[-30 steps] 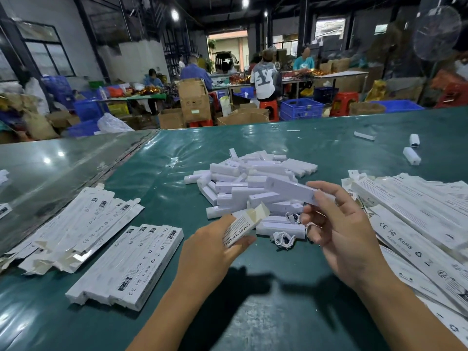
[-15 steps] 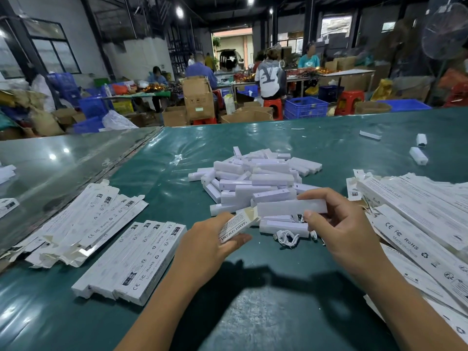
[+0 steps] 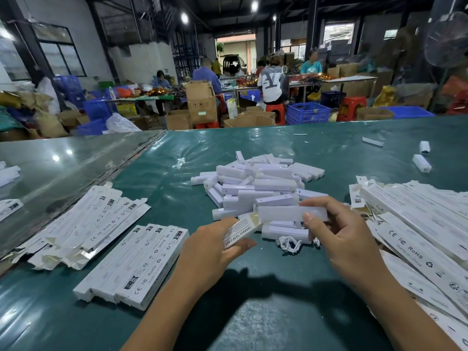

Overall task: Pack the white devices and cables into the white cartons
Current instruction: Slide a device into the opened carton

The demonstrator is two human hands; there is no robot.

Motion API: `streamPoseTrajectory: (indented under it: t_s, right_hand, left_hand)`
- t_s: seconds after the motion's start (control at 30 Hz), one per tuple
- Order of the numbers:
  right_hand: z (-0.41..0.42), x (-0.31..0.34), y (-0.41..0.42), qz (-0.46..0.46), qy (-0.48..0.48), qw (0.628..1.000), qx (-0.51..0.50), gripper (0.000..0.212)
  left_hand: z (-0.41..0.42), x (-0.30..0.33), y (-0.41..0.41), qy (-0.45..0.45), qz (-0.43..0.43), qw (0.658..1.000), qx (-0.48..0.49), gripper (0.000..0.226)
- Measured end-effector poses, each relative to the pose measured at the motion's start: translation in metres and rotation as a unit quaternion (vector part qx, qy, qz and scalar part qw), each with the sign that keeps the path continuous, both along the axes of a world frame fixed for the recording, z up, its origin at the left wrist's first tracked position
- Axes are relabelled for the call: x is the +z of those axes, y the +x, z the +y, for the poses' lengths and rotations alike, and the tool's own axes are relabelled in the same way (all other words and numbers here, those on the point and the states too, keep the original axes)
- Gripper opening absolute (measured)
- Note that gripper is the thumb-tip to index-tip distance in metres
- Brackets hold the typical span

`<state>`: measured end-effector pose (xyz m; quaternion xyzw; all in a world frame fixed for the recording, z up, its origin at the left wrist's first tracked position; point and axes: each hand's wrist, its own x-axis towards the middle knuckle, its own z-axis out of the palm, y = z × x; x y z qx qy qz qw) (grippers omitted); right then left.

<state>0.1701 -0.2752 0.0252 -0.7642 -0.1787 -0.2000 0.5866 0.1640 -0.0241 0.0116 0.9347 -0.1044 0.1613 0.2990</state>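
Observation:
My left hand point(image 3: 211, 252) grips a long white carton point(image 3: 239, 234) whose open flap end points up and to the right. My right hand point(image 3: 339, 234) pinches a white bar-shaped device point(image 3: 283, 213) by its right end, and the device's left end sits at the carton's open mouth. Behind both hands lies a heap of white devices point(image 3: 255, 183) on the green table. A coiled white cable point(image 3: 288, 245) lies on the table just below the held device.
Filled cartons point(image 3: 136, 264) lie in a row at my left, with flat open cartons point(image 3: 83, 219) behind them. A large spread of cartons point(image 3: 417, 224) covers the right side. Loose devices point(image 3: 421, 163) lie far right. People work at tables beyond the table's far edge.
My right hand has swung the device from tilted to level and brought it down and left, so its end now meets the carton's open mouth. My left hand keeps holding the carton.

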Motion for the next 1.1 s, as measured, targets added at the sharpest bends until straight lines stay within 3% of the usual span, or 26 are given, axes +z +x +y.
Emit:
streamPoseTrajectory:
  t_s: [0.07, 0.23, 0.3, 0.37, 0.5, 0.7, 0.73, 0.8, 0.87, 0.93, 1.0, 1.1]
  right_hand:
    - [0.001, -0.001, -0.001, 0.003, -0.025, 1.000, 0.009, 0.009]
    - [-0.005, 0.001, 0.000, 0.005, -0.057, 0.998, 0.021, 0.015]
    - [-0.003, -0.001, 0.001, 0.028, -0.022, 0.998, 0.052, 0.013]
    - [0.002, -0.003, 0.001, 0.054, 0.060, 0.994, 0.079, 0.025]
    - [0.008, -0.002, 0.002, 0.050, 0.145, 0.987, 0.054, 0.034]
    - [0.012, -0.008, 0.003, 0.057, 0.175, 0.983, -0.026, 0.034]
    - [0.012, -0.008, 0.001, 0.054, 0.152, 0.986, -0.036, 0.034]
    - [0.015, -0.010, -0.004, 0.012, 0.015, 0.999, -0.046, 0.031]
    - [0.023, -0.011, -0.010, -0.021, -0.086, 0.996, -0.012, 0.034]
    - [0.028, -0.012, -0.011, -0.010, -0.059, 0.998, 0.010, 0.043]
    - [0.026, -0.016, -0.007, -0.009, -0.033, 0.998, -0.044, 0.036]
    - [0.017, -0.026, 0.004, 0.007, -0.200, 0.973, -0.119, 0.016]
  left_hand:
    - [0.000, 0.001, 0.000, -0.012, 0.009, 1.000, 0.001, 0.032]
    - [-0.001, 0.000, -0.002, 0.082, -0.014, 0.996, -0.010, 0.040]
    - [-0.004, -0.002, -0.003, 0.134, -0.018, 0.991, -0.023, 0.047]
    - [-0.007, -0.004, -0.003, 0.150, -0.017, 0.988, -0.036, 0.049]
    - [-0.011, -0.005, -0.005, 0.105, -0.010, 0.993, -0.059, 0.053]
    - [-0.018, -0.009, -0.005, 0.011, 0.003, 0.998, -0.067, 0.045]
    - [-0.020, -0.009, -0.005, 0.005, 0.001, 0.998, -0.066, 0.046]
    - [-0.024, -0.009, -0.007, -0.007, -0.003, 0.997, -0.075, 0.041]
    - [-0.028, -0.009, -0.009, -0.088, -0.005, 0.992, -0.089, 0.027]
    - [-0.031, -0.007, -0.009, -0.180, -0.022, 0.980, -0.083, 0.029]
    - [-0.032, -0.003, -0.010, -0.251, -0.038, 0.965, -0.064, 0.037]
    - [-0.033, 0.003, -0.013, -0.335, -0.032, 0.940, -0.047, 0.033]
